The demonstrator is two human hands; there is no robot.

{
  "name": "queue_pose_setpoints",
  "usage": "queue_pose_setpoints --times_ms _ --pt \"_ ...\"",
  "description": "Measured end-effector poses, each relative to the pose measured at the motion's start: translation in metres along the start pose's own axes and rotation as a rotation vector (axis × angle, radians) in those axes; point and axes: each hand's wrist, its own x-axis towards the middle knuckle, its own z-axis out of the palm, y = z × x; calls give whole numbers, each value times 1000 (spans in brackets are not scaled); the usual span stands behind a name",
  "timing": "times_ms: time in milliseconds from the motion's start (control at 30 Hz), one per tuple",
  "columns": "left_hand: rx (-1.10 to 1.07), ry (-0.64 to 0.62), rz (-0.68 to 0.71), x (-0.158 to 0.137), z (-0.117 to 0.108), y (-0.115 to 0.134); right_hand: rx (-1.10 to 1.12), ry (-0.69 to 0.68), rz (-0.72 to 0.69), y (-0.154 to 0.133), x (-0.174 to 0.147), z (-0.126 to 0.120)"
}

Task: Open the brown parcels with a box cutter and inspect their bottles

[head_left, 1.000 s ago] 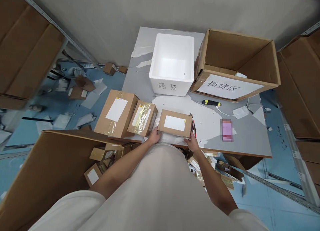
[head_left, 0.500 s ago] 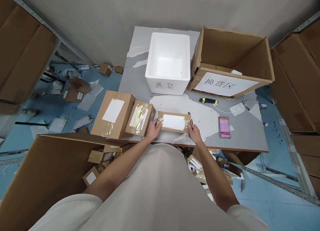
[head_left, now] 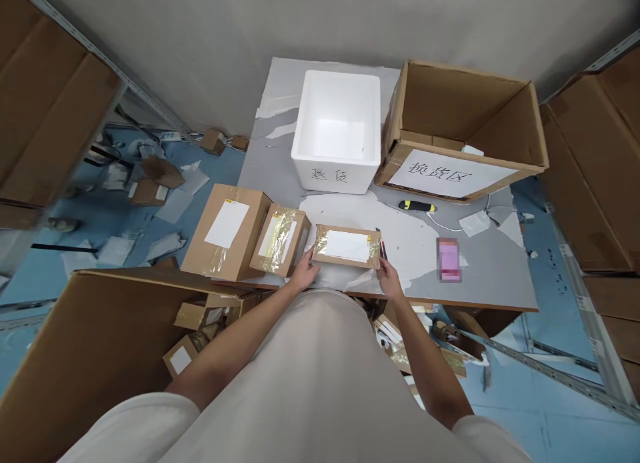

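A small flat cardboard box (head_left: 347,245), taped at both ends and bearing a white label, is in front of me at the table's near edge. My left hand (head_left: 304,271) grips its lower left corner, with fingertips at the side and the thumb low. At the lower right corner, my right hand (head_left: 389,278) has its fingers closed on the box's edge. Just beyond that hand, a dark and red pen-like object (head_left: 383,248) is partly covered. Left of the held box stand a taped, labelled carton (head_left: 281,240) and a larger labelled carton (head_left: 226,232).
Behind are a white foam box (head_left: 336,131) and an open cardboard box (head_left: 463,129), both with handwritten characters. A black-yellow utility knife (head_left: 417,205) and a pink-screened phone (head_left: 449,259) lie on the grey table (head_left: 493,266). A big open carton (head_left: 110,329) with parcels is below left.
Both hands have slid slightly down toward the box's lower corners, and my left thumb has come off the top face. The box has barely moved.
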Motion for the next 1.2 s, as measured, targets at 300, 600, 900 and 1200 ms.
queue_pose_setpoints --times_ms 300,600,900,1200 --pt "48 86 63 1 1 -1 -105 61 4 -25 1 -1" --pt "204 157 90 23 0 1 -196 131 40 -46 22 5" --pt "120 94 48 7 -3 3 -132 43 2 -25 8 -5" --pt "32 -45 -57 -5 2 -28 -156 -115 24 -10 -11 5"
